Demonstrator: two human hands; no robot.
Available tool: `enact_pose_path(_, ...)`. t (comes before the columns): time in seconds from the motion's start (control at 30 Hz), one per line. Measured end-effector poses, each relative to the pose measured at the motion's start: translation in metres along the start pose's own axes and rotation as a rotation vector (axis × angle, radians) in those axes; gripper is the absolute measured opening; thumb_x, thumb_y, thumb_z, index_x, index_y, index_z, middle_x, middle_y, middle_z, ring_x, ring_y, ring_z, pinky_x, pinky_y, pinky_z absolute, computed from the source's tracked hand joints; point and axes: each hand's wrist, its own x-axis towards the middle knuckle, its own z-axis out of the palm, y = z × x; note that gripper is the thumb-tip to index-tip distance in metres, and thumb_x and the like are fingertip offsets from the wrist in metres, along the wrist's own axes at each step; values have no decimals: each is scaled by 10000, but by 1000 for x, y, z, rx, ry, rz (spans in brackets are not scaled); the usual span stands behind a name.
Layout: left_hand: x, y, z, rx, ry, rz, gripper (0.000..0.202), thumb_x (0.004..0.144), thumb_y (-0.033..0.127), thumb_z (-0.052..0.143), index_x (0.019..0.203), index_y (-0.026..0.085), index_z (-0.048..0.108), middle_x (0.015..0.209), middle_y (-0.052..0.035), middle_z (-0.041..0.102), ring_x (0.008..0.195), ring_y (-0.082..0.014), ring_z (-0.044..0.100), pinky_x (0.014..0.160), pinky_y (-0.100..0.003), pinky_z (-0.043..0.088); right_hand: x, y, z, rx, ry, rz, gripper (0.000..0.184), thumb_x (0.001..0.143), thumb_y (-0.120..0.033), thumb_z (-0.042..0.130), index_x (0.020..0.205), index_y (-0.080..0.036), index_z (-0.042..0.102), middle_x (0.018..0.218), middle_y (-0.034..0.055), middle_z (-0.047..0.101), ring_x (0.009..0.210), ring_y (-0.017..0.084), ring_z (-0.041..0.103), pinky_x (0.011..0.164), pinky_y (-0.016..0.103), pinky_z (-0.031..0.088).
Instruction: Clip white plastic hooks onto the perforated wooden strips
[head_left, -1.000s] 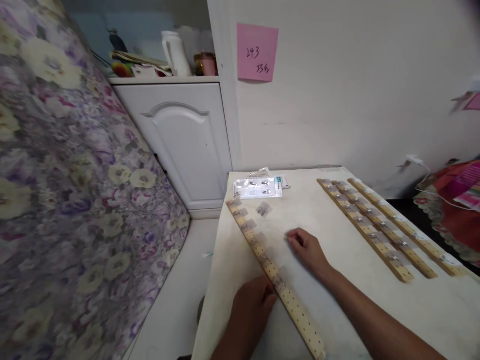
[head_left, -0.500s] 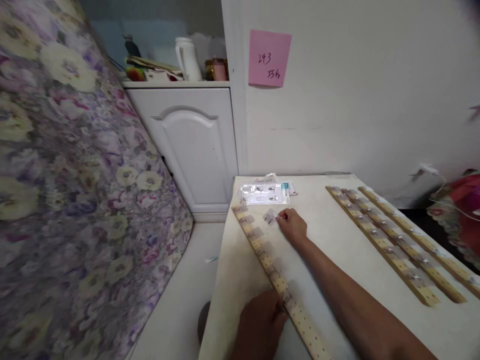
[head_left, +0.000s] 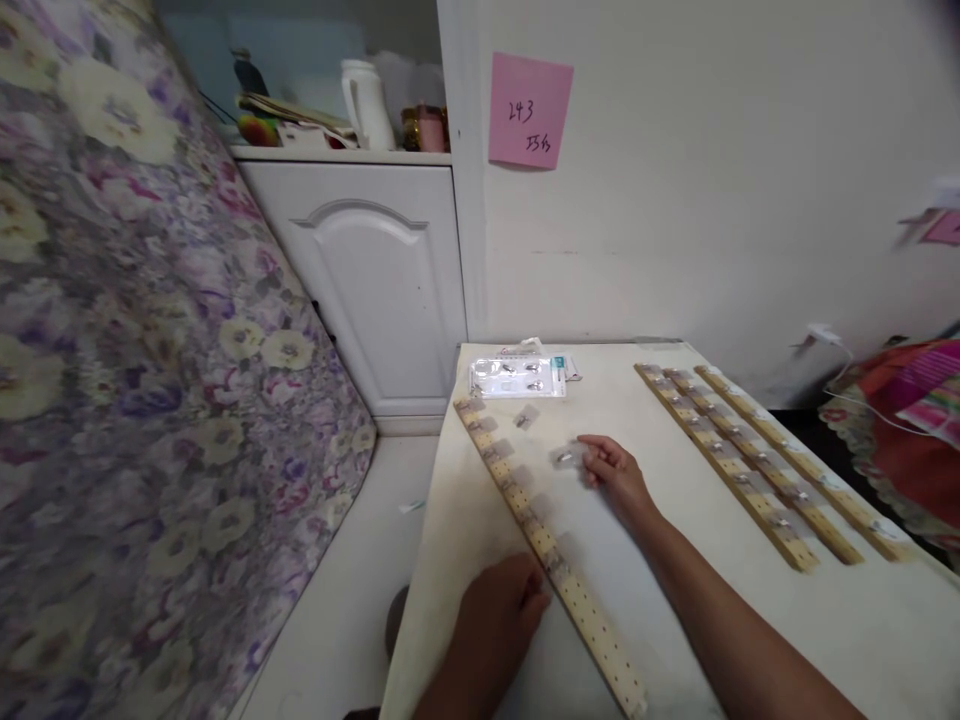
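Observation:
A long wooden strip (head_left: 600,637) with rows of small holes lies slantwise on the white table. Along its upper part sit several clear square pieces with small metal parts. My left hand (head_left: 499,610) is closed, its curled fingers at the strip's left edge near the lowest clear piece. Between the fingertips of my right hand (head_left: 619,478) is a clear square hook (head_left: 566,457) with a small metal part, held above the table to the right of the strip. Another clear piece (head_left: 526,417) lies loose on the table near the strip's far end.
A clear blister pack (head_left: 517,377) with metal parts lies at the table's back edge. Several similar wooden strips (head_left: 712,450) lie along the right side. A floral curtain (head_left: 150,350) hangs at left beside a white cabinet (head_left: 367,290). A pink note (head_left: 530,112) is on the wall.
My right hand has moved right and nearer, carrying one clear hook away from another that stays on the table. My left hand remains at the strip's edge. The view has shifted slightly.

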Motion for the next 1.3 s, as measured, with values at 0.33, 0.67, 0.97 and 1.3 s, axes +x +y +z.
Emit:
enact_pose_path(0.33,-8,-2,9,-15,12,60,45,727,209,526,748,201,566,671,32,566,667,-139,504,616,-230,322,-92,-15,-24,204,-194,169,282,755,-338,697,962,-172,602,558,-71,505,387,39,411,368,167,316)
enact_pose_path(0.67,-18,2,17,4,-45,47,60,727,257,586,712,201,570,664,40,581,659,-129,509,610,-223,320,-118,-12,-23,114,-422,322,265,744,-314,698,938,-178,580,619,-78,532,373,31,474,352,150,364)
enact_pose_path(0.97,-15,10,18,28,-70,31,62,746,246,562,743,209,612,717,29,641,692,-143,563,638,-234,346,-120,-21,-19,-4,-457,379,202,777,-318,643,907,-181,571,619,-74,533,405,42,491,371,152,382)
enact_pose_path(1.3,-14,14,20,31,-84,65,73,753,232,547,737,218,618,750,29,667,702,-150,578,650,-237,356,-125,-24,-20,-99,-437,365,114,814,-273,578,902,-203,560,602,-82,477,393,35,434,354,145,358)
